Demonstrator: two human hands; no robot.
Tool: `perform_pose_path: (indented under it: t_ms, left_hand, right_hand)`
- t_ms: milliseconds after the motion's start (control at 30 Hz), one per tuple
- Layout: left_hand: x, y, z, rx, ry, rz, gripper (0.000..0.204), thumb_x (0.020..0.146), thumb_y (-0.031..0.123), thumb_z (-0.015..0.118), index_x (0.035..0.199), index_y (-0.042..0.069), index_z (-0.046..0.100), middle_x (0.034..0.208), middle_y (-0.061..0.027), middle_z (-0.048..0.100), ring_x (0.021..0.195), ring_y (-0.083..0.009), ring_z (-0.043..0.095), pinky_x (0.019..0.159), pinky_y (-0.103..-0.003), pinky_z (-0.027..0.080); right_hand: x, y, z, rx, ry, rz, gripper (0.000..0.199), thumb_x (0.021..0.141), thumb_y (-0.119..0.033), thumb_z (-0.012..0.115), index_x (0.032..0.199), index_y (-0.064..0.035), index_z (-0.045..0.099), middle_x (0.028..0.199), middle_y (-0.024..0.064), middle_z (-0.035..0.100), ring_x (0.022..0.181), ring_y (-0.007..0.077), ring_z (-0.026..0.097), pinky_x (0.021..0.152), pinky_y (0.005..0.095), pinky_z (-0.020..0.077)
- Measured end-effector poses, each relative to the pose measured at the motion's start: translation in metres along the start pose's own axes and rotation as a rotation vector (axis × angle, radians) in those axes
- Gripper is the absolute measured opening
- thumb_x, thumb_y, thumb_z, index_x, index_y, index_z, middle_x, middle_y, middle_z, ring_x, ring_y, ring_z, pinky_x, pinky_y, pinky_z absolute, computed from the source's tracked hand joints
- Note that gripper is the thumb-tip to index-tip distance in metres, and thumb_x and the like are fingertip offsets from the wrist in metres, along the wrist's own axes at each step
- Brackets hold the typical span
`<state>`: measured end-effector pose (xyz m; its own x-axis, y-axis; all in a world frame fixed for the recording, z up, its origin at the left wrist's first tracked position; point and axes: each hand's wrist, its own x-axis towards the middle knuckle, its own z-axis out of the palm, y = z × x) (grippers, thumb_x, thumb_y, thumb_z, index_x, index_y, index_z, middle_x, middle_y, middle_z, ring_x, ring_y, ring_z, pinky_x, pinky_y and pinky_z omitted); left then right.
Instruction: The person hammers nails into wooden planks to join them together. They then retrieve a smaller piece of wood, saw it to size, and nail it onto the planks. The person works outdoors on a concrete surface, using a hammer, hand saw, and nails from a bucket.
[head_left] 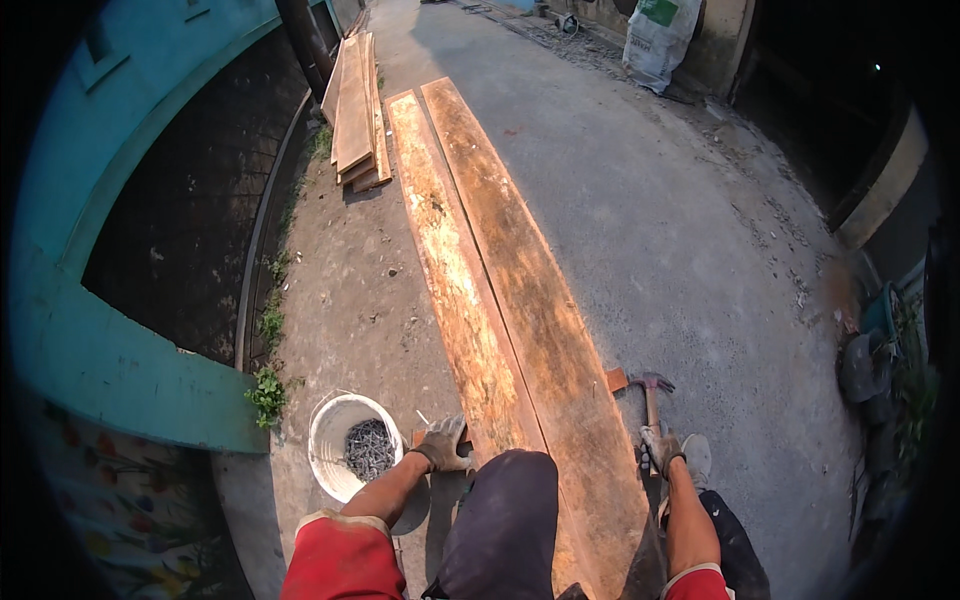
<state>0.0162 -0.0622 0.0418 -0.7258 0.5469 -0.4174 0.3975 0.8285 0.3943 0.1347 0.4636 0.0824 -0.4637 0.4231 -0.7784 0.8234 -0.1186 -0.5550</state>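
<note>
Two long, worn wooden planks (536, 270) lie side by side, running away from me, with my knee over the near part of the left one. My right hand (660, 448), in a grey work glove, is closed round the handle of a claw hammer (652, 384), its head pointing away from me beside the right plank. My gloved left hand (443, 446) rests at the left plank's edge with its fingers curled; what they hold is not clear. A thin pale piece sticks up beside those fingers. Left of it stands a white bucket (322, 448) with many grey nails (369, 450) inside.
More boards (355, 115) are stacked at the far left, by a dark post. A turquoise wall (120, 345) runs along the left side. Bits of wood jut out under the planks' edges. A white sack (660, 42) leans at the far right, and potted plants (905, 340) line the right.
</note>
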Motion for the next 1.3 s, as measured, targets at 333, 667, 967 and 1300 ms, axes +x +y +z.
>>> perform_pose_path:
  t_ms: [333, 667, 967, 1300]
  left_hand:
    - [0.008, 0.004, 0.022, 0.119, 0.209, -0.157, 0.063, 0.087, 0.034, 0.072, 0.141, 0.010, 0.050, 0.136, -0.0184, 0.053, 0.132, -0.0401, 0.049, 0.109, -0.050, 0.040]
    - [0.013, 0.006, 0.024, 0.050, 0.133, -0.210, 0.071, 0.088, 0.037, 0.070, 0.151, 0.014, 0.045, 0.152, -0.0219, 0.046, 0.137, -0.0441, 0.046, 0.115, -0.054, 0.037]
    - [0.015, 0.013, 0.023, 0.014, 0.141, -0.252, 0.070, 0.087, 0.039, 0.071, 0.147, 0.010, 0.050, 0.146, -0.0254, 0.048, 0.137, -0.0453, 0.043, 0.116, -0.055, 0.034]
    - [0.025, 0.009, 0.023, 0.096, 0.119, -0.265, 0.081, 0.080, 0.044, 0.078, 0.148, 0.012, 0.049, 0.149, -0.0207, 0.048, 0.137, -0.0415, 0.046, 0.114, -0.052, 0.038]
  right_hand:
    - [0.016, 0.018, 0.002, -0.649, 0.309, -0.240, 0.071, 0.093, -0.047, 0.070, 0.140, 0.0027, 0.050, 0.111, 0.0305, 0.069, 0.103, 0.0434, 0.068, 0.086, 0.0481, 0.0540]
    - [0.017, 0.029, 0.006, -0.785, 0.314, -0.068, 0.078, 0.092, -0.054, 0.064, 0.150, -0.0057, 0.045, 0.125, 0.0314, 0.065, 0.117, 0.0472, 0.063, 0.099, 0.0523, 0.0508]
    - [-0.008, 0.007, 0.049, -0.781, 0.581, -0.728, 0.058, 0.099, -0.039, 0.058, 0.147, -0.0079, 0.051, 0.132, 0.0309, 0.060, 0.123, 0.0488, 0.058, 0.105, 0.0504, 0.0471]
    - [0.012, 0.001, 0.065, -0.788, 0.092, -0.431, 0.070, 0.101, -0.052, 0.051, 0.148, -0.0001, 0.048, 0.141, 0.0246, 0.059, 0.132, 0.0385, 0.056, 0.110, 0.0434, 0.0442]
